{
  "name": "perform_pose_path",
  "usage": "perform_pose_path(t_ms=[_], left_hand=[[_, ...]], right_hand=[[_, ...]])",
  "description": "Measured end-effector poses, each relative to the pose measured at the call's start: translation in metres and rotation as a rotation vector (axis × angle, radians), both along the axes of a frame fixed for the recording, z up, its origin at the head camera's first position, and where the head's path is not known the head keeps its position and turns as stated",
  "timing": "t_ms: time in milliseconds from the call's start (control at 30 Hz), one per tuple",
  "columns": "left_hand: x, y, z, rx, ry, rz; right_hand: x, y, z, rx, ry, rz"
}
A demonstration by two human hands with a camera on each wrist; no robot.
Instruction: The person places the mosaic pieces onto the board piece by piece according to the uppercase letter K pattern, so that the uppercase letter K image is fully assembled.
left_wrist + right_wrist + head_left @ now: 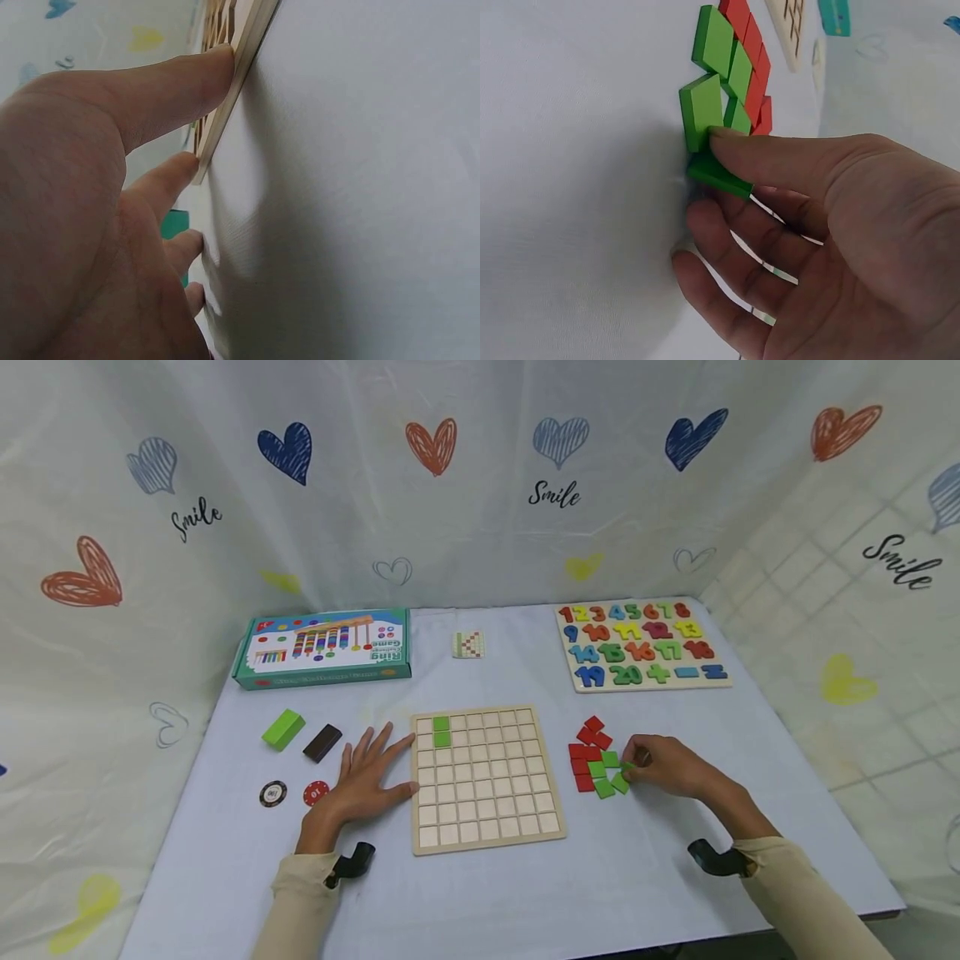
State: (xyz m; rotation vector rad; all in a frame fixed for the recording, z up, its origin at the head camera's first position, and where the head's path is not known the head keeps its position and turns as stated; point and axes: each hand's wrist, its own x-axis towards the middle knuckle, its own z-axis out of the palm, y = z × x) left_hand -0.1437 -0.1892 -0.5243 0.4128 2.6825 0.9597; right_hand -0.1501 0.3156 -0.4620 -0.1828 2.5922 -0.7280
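Observation:
A wooden grid board (489, 845) lies on the table, with two green square tiles (442, 739) in its second column at the top. My left hand (367, 785) is spread flat beside it, thumb and index fingertip touching the board's left edge, as the left wrist view also shows. To the board's right lies a loose group of red tiles (584, 783) and green tiles (604, 788). At the right side of this group, my right hand (667, 767) pinches a green tile (718, 177) between thumb and fingers, close to the tabletop.
A ring game box (330, 672) stands at the back left, a small patterned card (468, 645) at the back middle, and a number puzzle board (652, 687) at the back right. Left of my left hand are a green block (283, 730), a dark block (322, 742) and two round chips (273, 793).

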Motion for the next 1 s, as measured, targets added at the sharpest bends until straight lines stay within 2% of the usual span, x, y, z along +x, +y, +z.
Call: perform_pose_path(t_ms=[233,400,567,767,1000], left_hand=[[-0.002,0.0,-0.005,-0.027,-0.013,0.003],[-0.001,0.001,-0.002,-0.023,-0.02,0.014],[-0.002,0.001,-0.002,-0.014,-0.019,0.015],[-0.003,0.001,-0.004,-0.001,-0.001,0.009],[-0.002,0.0,-0.001,-0.022,0.002,-0.006]], right_hand=[[-0.005,-0.009,0.015,0.035,0.053,0.054],[-0.015,-0.026,0.027,0.005,0.121,0.1],[-0.018,-0.049,0.03,-0.058,0.169,0.131],[-0.018,-0.086,0.031,-0.183,0.206,0.169],[-0.024,-0.153,0.028,-0.297,0.184,0.252]])
